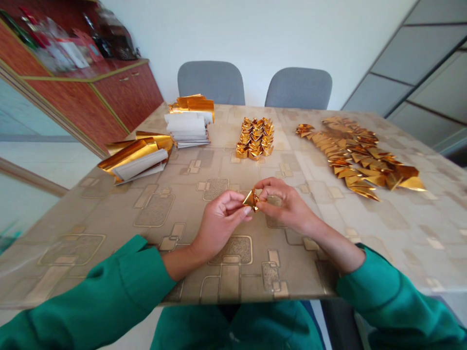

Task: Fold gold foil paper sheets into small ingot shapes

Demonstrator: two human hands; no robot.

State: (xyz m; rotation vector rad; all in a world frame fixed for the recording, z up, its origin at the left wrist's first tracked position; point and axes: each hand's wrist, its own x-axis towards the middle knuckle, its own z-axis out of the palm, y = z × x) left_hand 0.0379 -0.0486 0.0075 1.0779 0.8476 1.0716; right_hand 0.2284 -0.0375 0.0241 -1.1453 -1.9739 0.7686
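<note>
Over the middle of the table, a small folded gold foil paper piece [250,199] is held between both hands. My left hand [223,217] pinches its left side with thumb and fingers. From the right, my right hand [282,203] grips the other edge between thumb and index finger. The fingertips hide part of the fold. Beyond the hands stands a block of interlocked folded gold paper pieces [255,138], set in several rows. To the right lies a large spread of pointed folded gold pieces [355,153].
Stacked gold-and-white paper sheets [188,129] sit at the back left, with a looser pile of sheets [140,154] nearer. A patterned cloth covers the table [120,262]. Two grey chairs [210,82] stand behind it; a wooden cabinet [124,92] is at the left.
</note>
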